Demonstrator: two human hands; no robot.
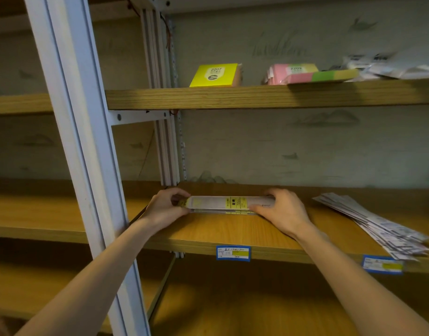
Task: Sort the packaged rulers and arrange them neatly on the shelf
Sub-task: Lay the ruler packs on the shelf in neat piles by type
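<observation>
While both arms reach onto the wooden shelf (232, 229), my left hand (166, 206) curls its fingers round one end of the stack of packaged rulers (223, 204), and my right hand (282, 210) grips the other end. A second, fanned pile of rulers (378, 224) lies well apart to the right.

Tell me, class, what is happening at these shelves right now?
A person is squaring up a stack of rulers on the middle shelf. The left hand grips one end and the right hand grips the other. A looser pile, fanned out, lies to the right on the same shelf, untouched.
</observation>
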